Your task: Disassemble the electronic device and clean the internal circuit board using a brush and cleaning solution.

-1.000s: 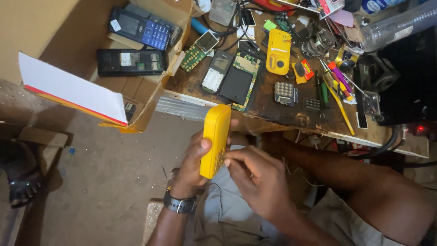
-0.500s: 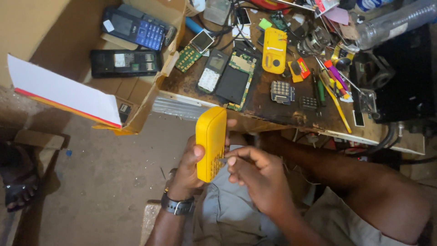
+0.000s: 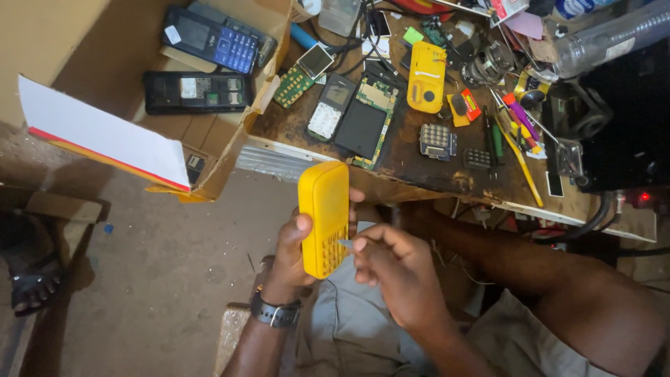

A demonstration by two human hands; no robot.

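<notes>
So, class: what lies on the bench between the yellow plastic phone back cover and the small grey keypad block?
In the head view, bare dark benchtop separates the yellow plastic phone back cover from the small grey keypad block.

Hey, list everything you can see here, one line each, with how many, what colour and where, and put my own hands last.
phone shell: one, yellow, held upright in the left hand.
thin metal tool: one, silver, its tip at the shell's edge.
yellow back cover: one, on the bench.
circuit board: one, green with a dark panel, on the bench.
grey phone: one, beside the board.
keypad: one, grey, on the bench.
cardboard box: one, brown, left of the bench.
blue-keyed phone: one, in the box.
black phone: one, in the box.
workbench: one, dark and worn.
wristwatch: one, black, left wrist.
left hand: grips the shell.
right hand: pinches the tool.
</notes>
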